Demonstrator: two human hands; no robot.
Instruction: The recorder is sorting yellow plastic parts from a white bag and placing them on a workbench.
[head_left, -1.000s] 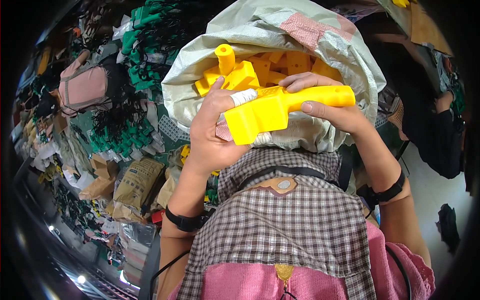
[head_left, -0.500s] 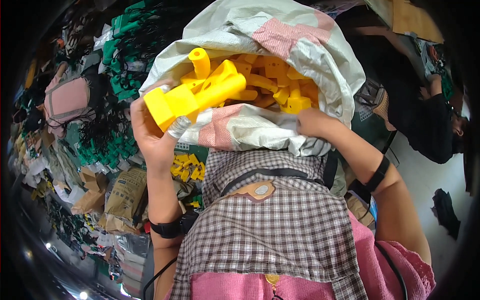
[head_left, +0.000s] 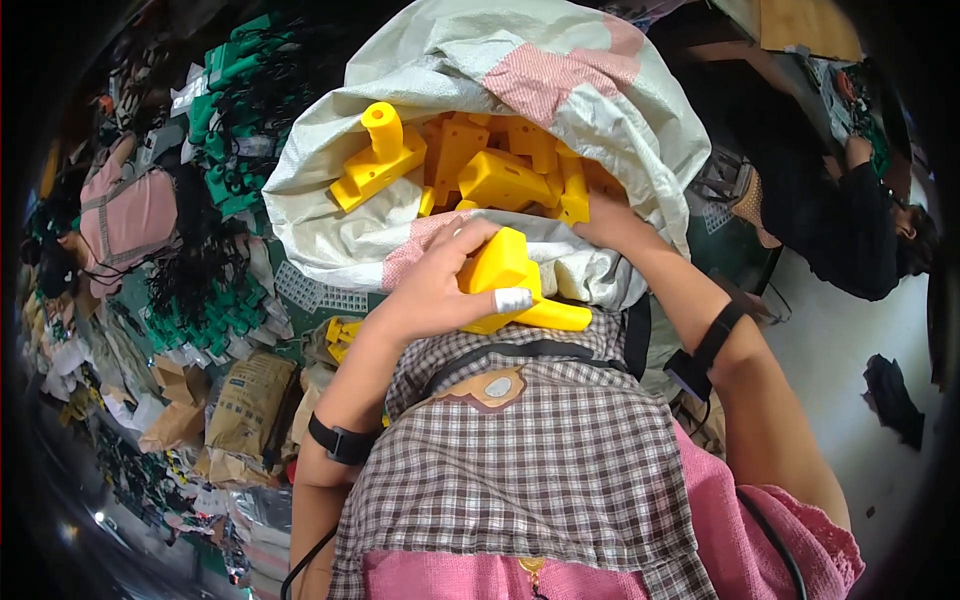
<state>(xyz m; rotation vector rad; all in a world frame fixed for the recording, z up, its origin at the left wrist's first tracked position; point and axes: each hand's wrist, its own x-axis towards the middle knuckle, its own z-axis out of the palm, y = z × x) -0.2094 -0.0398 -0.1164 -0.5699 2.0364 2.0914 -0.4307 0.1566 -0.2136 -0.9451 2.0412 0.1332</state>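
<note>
A white woven sack (head_left: 335,225) with pink bands gapes in front of me, holding several yellow plastic parts (head_left: 500,180), blocky pieces with round tube-like handles. My left hand (head_left: 440,280) is closed around one such yellow plastic part (head_left: 500,262), held outside the sack's near rim, above my apron; its handle points right. White tape wraps the thumb tip. My right hand (head_left: 610,215) reaches into the right side of the sack mouth, beside an upright yellow piece (head_left: 573,195). Its fingers are mostly hidden among the parts and the sack wall.
To the left are heaps of green parts with black cords (head_left: 205,320), a brown paper sack (head_left: 250,405) and a person in pink (head_left: 130,215). More yellow parts (head_left: 340,338) lie beyond my left forearm. At right, a person in dark clothes (head_left: 835,230) sits near a dark cloth (head_left: 893,400).
My left hand has carried its yellow part from the sack's left rim right and down to the near rim. My right hand has moved from the rim into the sack.
</note>
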